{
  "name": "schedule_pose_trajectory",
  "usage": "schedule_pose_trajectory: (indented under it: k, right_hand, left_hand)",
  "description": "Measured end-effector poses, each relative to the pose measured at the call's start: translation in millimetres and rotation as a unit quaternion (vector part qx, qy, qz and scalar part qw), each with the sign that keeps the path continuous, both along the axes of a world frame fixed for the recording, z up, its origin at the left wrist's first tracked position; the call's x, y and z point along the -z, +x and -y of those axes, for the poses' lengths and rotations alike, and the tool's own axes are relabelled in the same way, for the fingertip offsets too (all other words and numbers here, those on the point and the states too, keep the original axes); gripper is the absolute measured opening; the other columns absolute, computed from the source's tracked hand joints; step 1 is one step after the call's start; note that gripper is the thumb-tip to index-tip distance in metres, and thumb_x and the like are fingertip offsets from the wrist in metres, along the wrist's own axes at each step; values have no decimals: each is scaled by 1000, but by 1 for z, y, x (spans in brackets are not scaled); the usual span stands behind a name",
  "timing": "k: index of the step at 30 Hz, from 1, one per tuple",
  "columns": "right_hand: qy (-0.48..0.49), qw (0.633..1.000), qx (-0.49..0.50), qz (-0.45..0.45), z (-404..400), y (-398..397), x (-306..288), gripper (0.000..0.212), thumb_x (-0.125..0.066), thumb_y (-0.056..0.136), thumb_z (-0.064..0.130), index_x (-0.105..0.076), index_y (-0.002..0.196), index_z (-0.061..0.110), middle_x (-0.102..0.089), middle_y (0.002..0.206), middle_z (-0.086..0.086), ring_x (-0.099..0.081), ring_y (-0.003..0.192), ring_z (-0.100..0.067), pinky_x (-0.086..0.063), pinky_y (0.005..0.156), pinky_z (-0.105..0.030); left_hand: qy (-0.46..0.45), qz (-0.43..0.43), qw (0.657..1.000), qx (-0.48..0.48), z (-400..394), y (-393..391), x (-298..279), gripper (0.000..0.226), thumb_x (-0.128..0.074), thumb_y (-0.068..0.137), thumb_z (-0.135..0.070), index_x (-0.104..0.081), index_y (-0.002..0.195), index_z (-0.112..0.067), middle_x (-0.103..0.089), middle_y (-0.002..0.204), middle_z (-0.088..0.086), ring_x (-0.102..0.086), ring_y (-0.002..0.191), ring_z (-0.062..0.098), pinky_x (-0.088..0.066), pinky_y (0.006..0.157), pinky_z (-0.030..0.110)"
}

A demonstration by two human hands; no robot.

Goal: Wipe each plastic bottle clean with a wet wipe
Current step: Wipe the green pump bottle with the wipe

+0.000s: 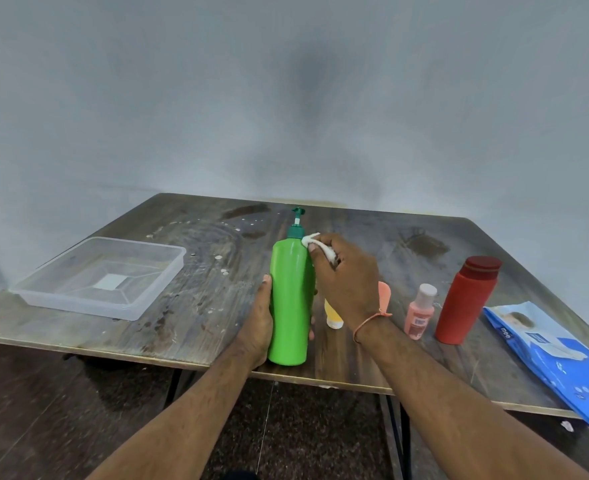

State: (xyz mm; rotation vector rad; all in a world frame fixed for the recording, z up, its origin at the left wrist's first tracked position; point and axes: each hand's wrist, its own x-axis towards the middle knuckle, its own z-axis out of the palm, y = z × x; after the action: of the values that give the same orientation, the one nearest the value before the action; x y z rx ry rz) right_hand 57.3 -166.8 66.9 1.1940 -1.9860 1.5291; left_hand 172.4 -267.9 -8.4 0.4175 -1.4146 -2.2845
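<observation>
clear plastic tray [97, 277] at the left edge of the desk [196, 306], one only, nothing inside but a pale label showing through the base.

green pump bottle [289, 299] standing upright near the front edge, about mid-desk. left hand [260, 323] wrapped round its lower half as the steadying grip, thumb up the left side, fingertips just showing past the right side. right hand [345, 271] at the shoulder of the bottle, fingers curled and pinching a bunched white wet wipe [312, 240] against the base of the dark green collar.

step in hand, by the look of it: wiping the top of the first bottle. next move likely calls for drawing the wipe down the body while turning the bottle in the left grip, keeping the base planted so close to the front edge.

count of bottles: five. one green; one yellow [333, 315] and one peach-capped [385, 294], both half hidden behind the right wrist; one small pink [419, 311]; one red [466, 303] toward the right edge.

one blue wipe pack [549, 355] overhanging the front right corner.
</observation>
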Motion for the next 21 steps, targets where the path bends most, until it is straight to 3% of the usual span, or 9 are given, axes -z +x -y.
schedule_pose_trajectory:
  k: [4, 8, 14, 18, 21]
  right_hand:
    - [36, 995, -38, -80, -19, 9, 21, 13, -74, 99, 30, -78, 111, 27, -78, 102, 13, -68, 84, -3, -57, 74, -25]
    - [87, 978, -89, -166, -36, 21, 41, 14, -76, 95, 28, -77, 109, 24, -78, 104, 11, -70, 83, -6, -59, 69, -32]
    - [53, 986, -33, -156, -7, 7, 7, 14, -71, 102, 31, -76, 112, 24, -78, 106, 6, -72, 87, -14, -59, 74, -38]
    - [53, 986, -9, -158, 8, 2, -6, 17, -67, 104, 32, -76, 115, 23, -76, 109, 4, -71, 91, -17, -59, 76, -37]
    - [70, 975, -45, -207, -8, 2, 4, 16, -74, 99, 26, -78, 114, 22, -74, 103, 6, -68, 80, -12, -55, 68, -29]
  left_hand:
    - [-10, 2, 1000, -21, 0, -1, -1, 82, -23, 102, -69, -76, 117, -9, -72, 100, 31, -71, 76, 37, -61, 69, 42]
    - [-33, 14, 998, -50, 0, 1, -3, 74, -17, 109, -60, -71, 127, -13, -76, 118, 22, -75, 103, 33, -63, 83, 42]
    - [-27, 12, 999, -30, -7, 4, -8, 82, -19, 105, -66, -81, 103, -13, -71, 95, 32, -71, 69, 37, -60, 68, 42]
    - [-22, 6, 1000, -13, 0, 3, -1, 88, -27, 96, -74, -76, 112, -3, -69, 95, 35, -70, 69, 38, -60, 68, 41]
    - [-22, -1, 1000, -16, -2, 1, -1, 85, -22, 102, -69, -74, 116, -3, -70, 96, 33, -71, 68, 37, -61, 64, 40]
